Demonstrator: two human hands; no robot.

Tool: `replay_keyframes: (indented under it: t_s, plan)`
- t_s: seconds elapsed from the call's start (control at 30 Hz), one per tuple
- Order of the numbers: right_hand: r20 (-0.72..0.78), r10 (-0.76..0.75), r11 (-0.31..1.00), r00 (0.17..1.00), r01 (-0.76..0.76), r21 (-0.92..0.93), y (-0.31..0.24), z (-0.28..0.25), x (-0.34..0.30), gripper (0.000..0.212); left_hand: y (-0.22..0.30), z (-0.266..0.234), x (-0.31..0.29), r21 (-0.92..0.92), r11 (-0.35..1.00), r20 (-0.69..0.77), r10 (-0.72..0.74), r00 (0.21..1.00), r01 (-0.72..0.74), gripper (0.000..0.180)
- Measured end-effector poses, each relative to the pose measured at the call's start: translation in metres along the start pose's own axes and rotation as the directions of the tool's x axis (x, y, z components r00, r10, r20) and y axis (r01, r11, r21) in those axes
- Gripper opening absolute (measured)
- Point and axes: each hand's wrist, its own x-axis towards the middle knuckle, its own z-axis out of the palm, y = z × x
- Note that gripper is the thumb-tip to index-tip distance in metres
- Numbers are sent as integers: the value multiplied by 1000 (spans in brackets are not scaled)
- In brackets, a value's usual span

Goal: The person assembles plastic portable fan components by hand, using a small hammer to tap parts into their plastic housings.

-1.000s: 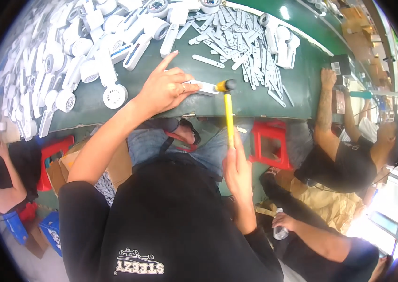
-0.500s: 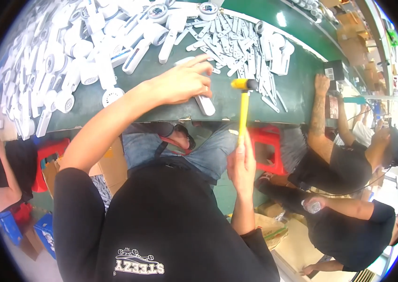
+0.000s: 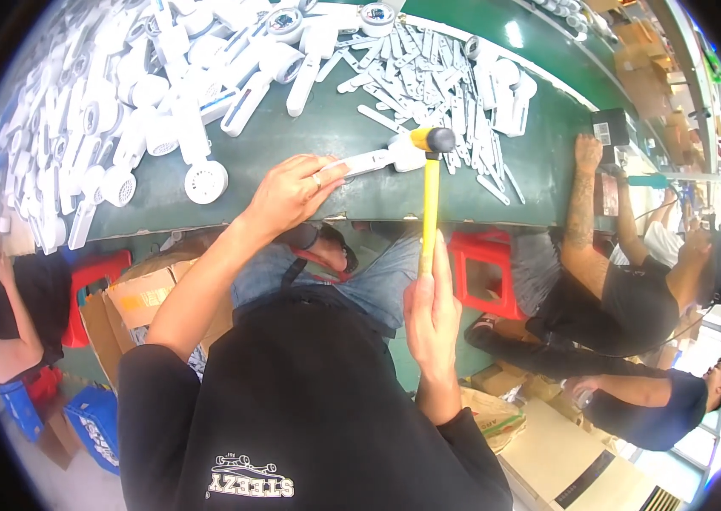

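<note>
My left hand (image 3: pixel 292 196) is closed round the handle end of a white handheld fan (image 3: pixel 369 162), held over the near edge of the green table. Its round head points right and is partly covered by the head of a mallet. That mallet (image 3: pixel 430 200) has a yellow handle and a yellow-and-black head; my right hand (image 3: pixel 434 319) grips its lower handle. Whether the mallet touches the fan I cannot tell. Just beyond lies a pile of slim light-grey strips (image 3: pixel 420 77).
Many white fans (image 3: pixel 148 94) cover the left and far side of the green table (image 3: pixel 292 140). A red stool (image 3: pixel 488 272) stands below its edge, with an open cardboard box (image 3: pixel 135 298) at my left. Co-workers sit at both sides, one with an arm (image 3: pixel 580 187) on the table.
My left hand has moved left and nearer, and the fan now lies crosswise with its head to the right. The mallet has shifted slightly left. A person at lower right has leaned back.
</note>
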Motion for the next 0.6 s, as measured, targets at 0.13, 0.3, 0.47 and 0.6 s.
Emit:
replay_keyframes:
  t_s: [0.13,0.3,0.47,0.6]
  plan:
    - [-86,17,999,996,-20,-42,16,18,0,55,3,1,5,-21,1000,14,-9,1000,9,30]
    - [-30,122,985,992,-124,-116,0,13,2,54,-4,4,2,-43,999,-21,-3,1000,3,27]
    - [-1,38,971,999,-37,-236,26,25,8,56,2,2,3,-44,999,-18,-28,999,27,26]
    - [-18,50,998,999,-51,-46,14,21,1,54,-5,5,-1,-33,999,-43,13,999,-14,38]
